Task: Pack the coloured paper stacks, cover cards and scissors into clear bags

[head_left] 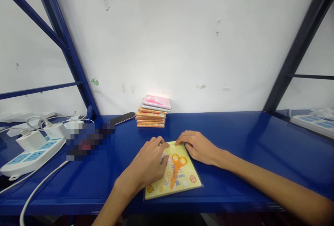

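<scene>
A yellow children's paper-craft pad in a clear plastic wrapper lies near the front edge of the blue shelf. Orange child scissors lie flat on its cover, seemingly under the wrapper. My left hand covers the pad's left side, fingers bent over the upper left edge and thumb on the cover. At the top edge, my right hand has its bent fingertips on the upper right corner. Both hands look closed on the pad's far end. The undersides of the fingers are hidden.
Behind the pad, a stack of wrapped pads, orange below and pink on top, stands against the wall. A black phone lies left of it. Farther left are a power strip with chargers, white cables and a pixelated patch. Metal posts rise on both sides.
</scene>
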`<state>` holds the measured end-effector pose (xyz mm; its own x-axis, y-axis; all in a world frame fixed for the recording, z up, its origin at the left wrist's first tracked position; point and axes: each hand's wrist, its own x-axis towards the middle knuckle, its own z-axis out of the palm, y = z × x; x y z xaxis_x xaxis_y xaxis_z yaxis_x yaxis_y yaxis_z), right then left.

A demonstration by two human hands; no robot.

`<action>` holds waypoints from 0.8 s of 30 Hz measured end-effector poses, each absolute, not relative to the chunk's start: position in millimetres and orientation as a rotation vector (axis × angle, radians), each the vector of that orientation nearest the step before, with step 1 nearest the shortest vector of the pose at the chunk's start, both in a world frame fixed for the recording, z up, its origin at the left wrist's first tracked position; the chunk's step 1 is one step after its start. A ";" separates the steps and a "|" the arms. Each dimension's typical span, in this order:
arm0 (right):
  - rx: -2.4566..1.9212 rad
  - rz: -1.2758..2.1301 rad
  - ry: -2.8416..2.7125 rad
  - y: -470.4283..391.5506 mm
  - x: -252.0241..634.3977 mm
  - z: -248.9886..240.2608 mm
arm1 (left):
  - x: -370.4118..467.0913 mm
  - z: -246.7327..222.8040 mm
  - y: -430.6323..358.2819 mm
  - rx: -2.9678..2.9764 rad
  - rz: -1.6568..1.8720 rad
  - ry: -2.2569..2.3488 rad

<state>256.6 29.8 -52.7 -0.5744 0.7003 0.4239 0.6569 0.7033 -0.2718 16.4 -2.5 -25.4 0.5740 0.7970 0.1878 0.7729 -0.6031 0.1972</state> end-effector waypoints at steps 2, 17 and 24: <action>-1.048 0.113 -2.400 30.2 257.3 -52.8 | 14.4 -28.0 1.3 2.682 0.429 1.331; -1.047 0.075 -2.430 29.7 253.8 -55.2 | -2.8 -26.4 9.3 2.573 0.435 1.404; -1.031 0.119 -2.468 33.0 252.4 -53.1 | 8.7 -26.4 1.5 2.613 0.439 1.332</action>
